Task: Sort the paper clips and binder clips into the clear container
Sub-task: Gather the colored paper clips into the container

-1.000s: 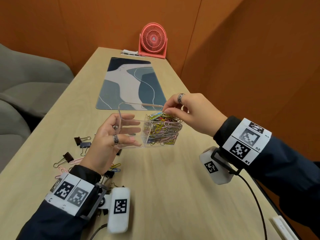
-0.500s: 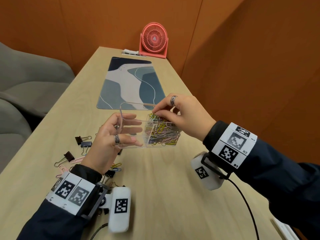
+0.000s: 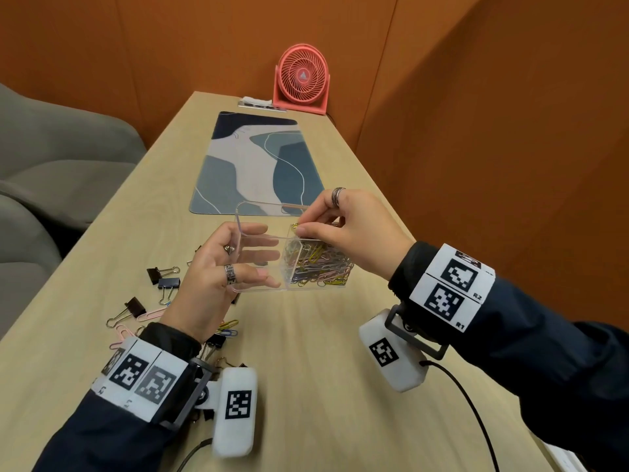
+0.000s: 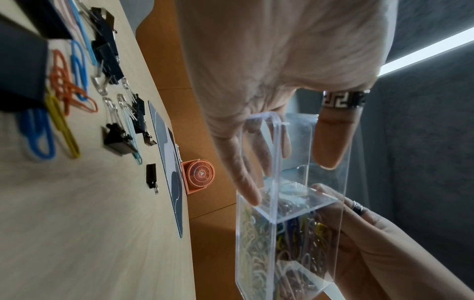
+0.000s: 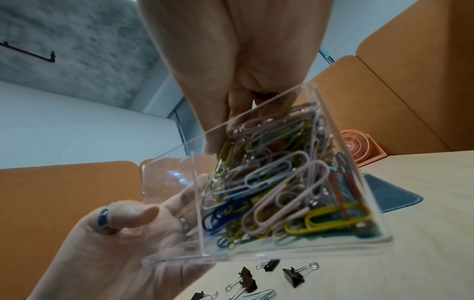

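In the middle of the head view the left hand point(image 3: 211, 277) holds the clear, two-compartment plastic container point(image 3: 258, 248) off the pale wooden table point(image 3: 306, 369), fingers wrapped round the empty compartment, thumb on the near wall. The box is tilted. The right hand point(image 3: 350, 233) sits over its rim at centre right, thumb and forefinger pinched together on what looks like a yellow paper clip point(image 3: 295, 226), just above the heap of coloured wire paper clips point(image 3: 320, 264) filling the other compartment.

That heap is the first risk. In the right wrist view it reaches nearly to the open top, and the clips lie hooked through one another. If the pinched clip is being pushed in, it may sit proud and slide back out; if the fingers lift away while it is snagged, it could drag neighbours over the rim. The tilt adds to this, since more lean toward the open side would probably spill the pile.

The grip is the second risk. Smooth plastic held from one end, with the weight at the far end, could twist or slip if the right hand presses down hard.

At lower left of the head view, loose black binder clips point(image 3: 134, 306) and stray paper clips point(image 3: 228, 325) lie on the table under and beside the left wrist. That sleeve point(image 3: 112, 434) could sweep them toward the table edge as the arm moves.
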